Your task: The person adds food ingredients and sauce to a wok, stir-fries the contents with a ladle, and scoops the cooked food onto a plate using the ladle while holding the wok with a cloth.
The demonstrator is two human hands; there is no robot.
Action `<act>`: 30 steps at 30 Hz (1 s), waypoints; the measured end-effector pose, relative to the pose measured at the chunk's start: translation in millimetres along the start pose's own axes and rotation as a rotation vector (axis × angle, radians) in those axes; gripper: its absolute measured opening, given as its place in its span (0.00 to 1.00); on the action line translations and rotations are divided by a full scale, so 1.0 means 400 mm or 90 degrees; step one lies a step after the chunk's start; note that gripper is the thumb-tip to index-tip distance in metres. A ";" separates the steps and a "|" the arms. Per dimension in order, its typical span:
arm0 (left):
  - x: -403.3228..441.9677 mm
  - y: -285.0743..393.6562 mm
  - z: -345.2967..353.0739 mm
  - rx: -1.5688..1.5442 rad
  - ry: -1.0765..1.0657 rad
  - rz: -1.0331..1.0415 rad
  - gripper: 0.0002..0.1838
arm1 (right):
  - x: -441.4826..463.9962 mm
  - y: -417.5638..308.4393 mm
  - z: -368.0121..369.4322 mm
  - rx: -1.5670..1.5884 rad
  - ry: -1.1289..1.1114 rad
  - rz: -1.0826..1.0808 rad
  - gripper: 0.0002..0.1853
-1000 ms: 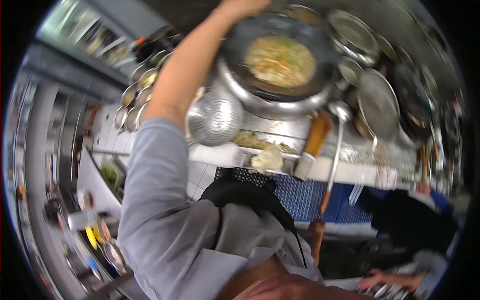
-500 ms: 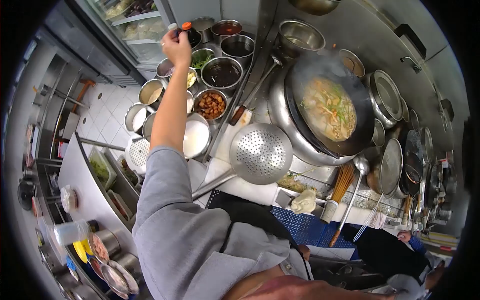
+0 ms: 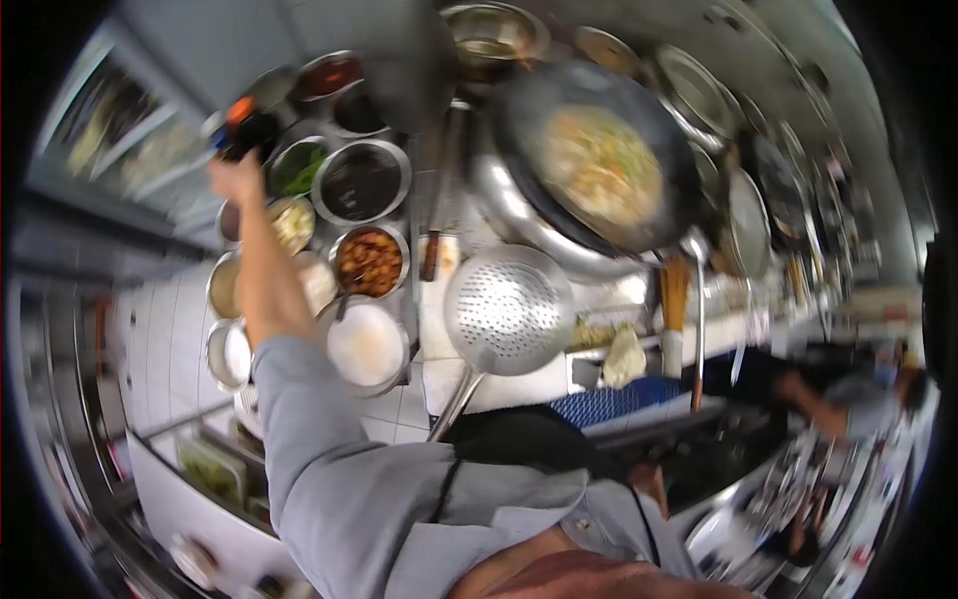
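My left hand (image 3: 238, 178) is stretched out at the upper left, blurred. Its fingers close around a dark bottle (image 3: 257, 135). An orange cap (image 3: 239, 110) and a whitish cap (image 3: 213, 124) stand close together there, and I cannot tell which cap belongs to the gripped bottle. Around the hand are a pot of green herbs (image 3: 299, 168), a pot of dark liquid (image 3: 361, 182) and a container of pale yellow pieces (image 3: 292, 224). My right hand is out of sight; only a patch of skin (image 3: 651, 487) shows beside my torso.
Noodles with vegetables in broth (image 3: 604, 165) sit in a wok (image 3: 519, 130) on the stove. A perforated strainer (image 3: 509, 309) lies before it. A ladle (image 3: 697, 299) and a bamboo brush (image 3: 675, 299) lie right. Another person (image 3: 868, 409) is at the far right.
The whole view has shifted and turned, so wok and pots appear further left. My left hand, still at the capped bottles, shows lower and further left. The noodles remain in the wok.
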State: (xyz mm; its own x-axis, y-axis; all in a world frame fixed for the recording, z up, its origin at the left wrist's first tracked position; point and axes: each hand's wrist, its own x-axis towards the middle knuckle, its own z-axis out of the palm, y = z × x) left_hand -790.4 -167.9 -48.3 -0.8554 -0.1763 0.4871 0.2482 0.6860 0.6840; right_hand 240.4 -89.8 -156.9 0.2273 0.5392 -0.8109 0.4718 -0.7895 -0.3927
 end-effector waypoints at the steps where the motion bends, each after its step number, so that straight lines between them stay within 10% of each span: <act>1: -0.009 0.020 -0.006 -0.037 0.046 0.006 0.37 | 0.011 0.003 -0.007 0.023 -0.004 0.036 0.10; 5: -0.006 0.137 -0.147 -0.143 0.169 0.192 0.41 | 0.109 -0.020 -0.006 -0.329 -0.047 -0.038 0.11; 7: -0.034 0.226 -0.247 -0.220 0.192 0.243 0.40 | 0.145 -0.049 0.008 -0.077 -0.015 0.045 0.11; 13: -0.267 0.540 -0.491 -0.498 -0.210 0.360 0.32 | 0.345 -0.048 0.010 -0.414 -0.020 -0.415 0.09; 15: -0.373 0.640 -0.511 -0.456 -0.406 0.291 0.37 | 0.212 -0.158 0.060 -0.158 0.029 -0.198 0.10; 25: -0.789 0.982 -0.060 0.112 -0.679 0.762 0.34 | 0.419 0.093 -0.062 -0.279 0.007 -0.423 0.17; 30: -0.871 1.071 0.029 0.409 -0.602 0.788 0.25 | 0.358 0.139 -0.134 -0.032 -0.090 -0.048 0.19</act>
State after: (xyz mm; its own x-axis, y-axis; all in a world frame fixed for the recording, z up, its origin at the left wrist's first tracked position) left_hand -391.3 195.4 68.6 -0.3142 0.9426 -0.1126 0.9237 0.2762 -0.2655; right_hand 345.0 -40.9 -271.6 0.0687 0.5471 -0.8342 0.5262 -0.7303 -0.4356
